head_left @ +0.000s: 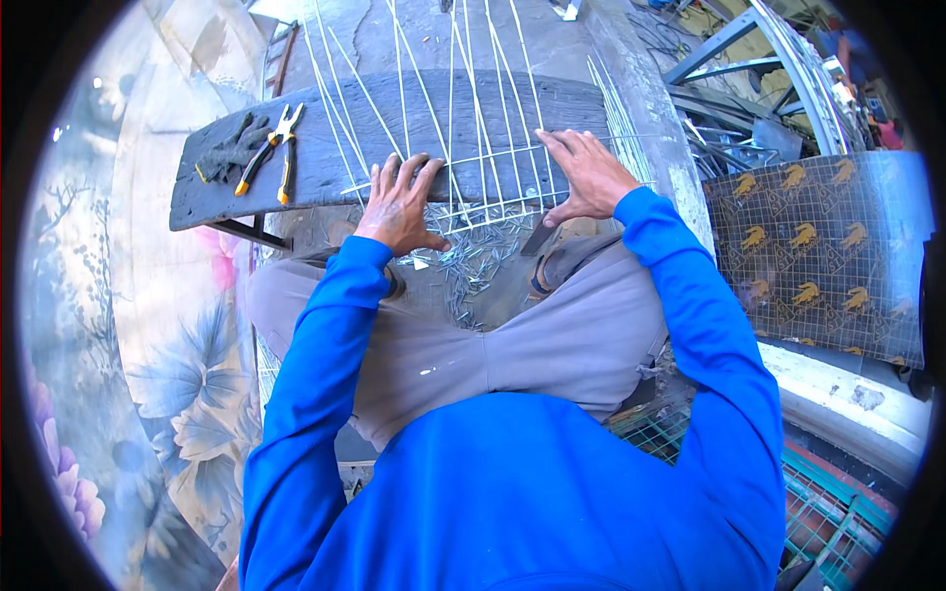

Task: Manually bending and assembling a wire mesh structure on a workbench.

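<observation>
A loose lattice of thin pale metal rods (476, 108) lies over a dark wooden bench (320, 177), with long rods fanning away from me and crosswise rods near the front edge. My left hand (399, 205) rests at the left end of the crosswise rods, fingers spread and thumb apart. At their right end, my right hand (586, 177) touches the rods with its fingers stretched and its thumb apart. Pliers (266, 156) with black and yellow handles lie at the bench's left, beside dark work gloves (232, 148).
Many cut metal offcuts (473, 261) litter the ground below the bench. More thin rods (619, 118) lie at the bench's right end. A dark patterned sheet (818, 256) and a metal frame (729, 49) stand to the right. A floral sheet (187, 394) covers the left side.
</observation>
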